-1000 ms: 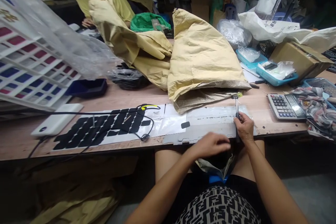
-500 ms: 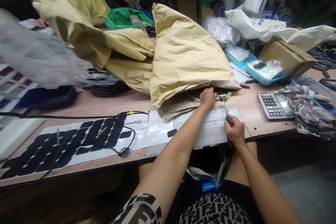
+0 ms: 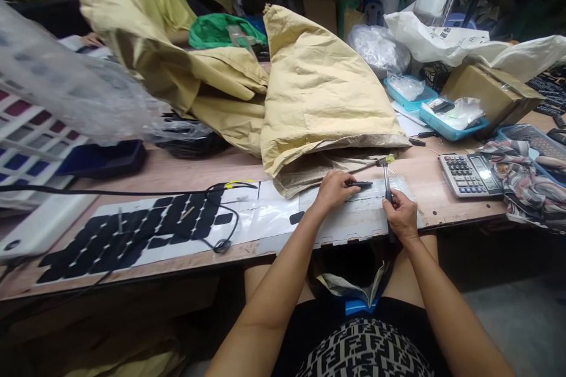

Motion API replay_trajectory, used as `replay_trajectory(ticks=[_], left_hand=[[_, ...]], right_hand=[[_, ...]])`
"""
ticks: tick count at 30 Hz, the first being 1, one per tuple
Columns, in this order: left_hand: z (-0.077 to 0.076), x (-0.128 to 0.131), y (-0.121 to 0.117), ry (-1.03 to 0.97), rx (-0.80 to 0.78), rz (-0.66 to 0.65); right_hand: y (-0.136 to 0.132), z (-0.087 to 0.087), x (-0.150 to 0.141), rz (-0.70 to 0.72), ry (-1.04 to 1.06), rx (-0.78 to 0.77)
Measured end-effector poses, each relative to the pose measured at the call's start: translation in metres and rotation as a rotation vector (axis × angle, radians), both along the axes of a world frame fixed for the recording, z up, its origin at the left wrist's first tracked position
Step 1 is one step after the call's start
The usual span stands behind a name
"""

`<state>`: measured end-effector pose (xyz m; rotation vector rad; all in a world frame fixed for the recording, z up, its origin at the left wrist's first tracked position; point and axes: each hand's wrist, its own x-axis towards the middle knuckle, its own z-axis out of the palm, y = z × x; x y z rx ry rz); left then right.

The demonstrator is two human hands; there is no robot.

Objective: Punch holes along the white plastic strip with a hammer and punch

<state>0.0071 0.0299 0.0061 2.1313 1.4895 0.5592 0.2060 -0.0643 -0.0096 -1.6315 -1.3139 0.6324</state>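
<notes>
My left hand (image 3: 335, 190) is closed on a slim black piece (image 3: 363, 184), whose end pokes out to the right past the fingers; its exact kind is too small to tell. It is low over a pale board (image 3: 329, 227) at the table's front edge. In my right hand (image 3: 401, 214) is a small hammer (image 3: 386, 179), held upright by its dark handle, with a yellowish face on the head. Just behind both hands lies a large yellow-tan sack (image 3: 327, 88), its mouth gaping toward me. Several flat black pieces (image 3: 145, 230) lie in rows on a white sheet to the left.
A black cable (image 3: 132, 191) crosses the table from the left. To the right are a calculator (image 3: 471, 175), a crumpled patterned cloth (image 3: 515, 188), blue trays (image 3: 455, 126) and a cardboard box (image 3: 493, 91). A co-worker in a yellow top (image 3: 163, 0) is at the far left.
My left hand has come out of the sack's mouth toward me and now holds the slim black piece. The right hand keeps the hammer in nearly the same place. The view has shifted slightly.
</notes>
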Motion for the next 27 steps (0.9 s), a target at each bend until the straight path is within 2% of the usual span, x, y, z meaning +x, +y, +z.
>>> replay_trajectory(ticks=[3,6,10,17,23,27], left_hand=[[-0.013,-0.01,-0.022,-0.06,0.023,0.025],[-0.019,-0.009,-0.027,-0.1,0.051,0.063],[-0.018,-0.008,-0.023,-0.124,0.021,0.065],[-0.016,-0.008,-0.023,-0.12,-0.003,0.093],[-0.012,-0.006,-0.024,-0.141,-0.023,0.111],[-0.009,-0.006,-0.025,-0.137,-0.042,0.111]], right_hand=[[0.0,-0.003,0.002,0.035,-0.035,0.003],[0.0,-0.003,0.005,0.084,-0.082,0.008],[-0.008,0.004,0.004,0.14,-0.137,0.004],[-0.037,0.022,-0.007,0.207,-0.235,0.006],[-0.044,0.02,-0.01,0.196,-0.323,0.022],[-0.043,0.02,-0.01,0.2,-0.303,0.002]])
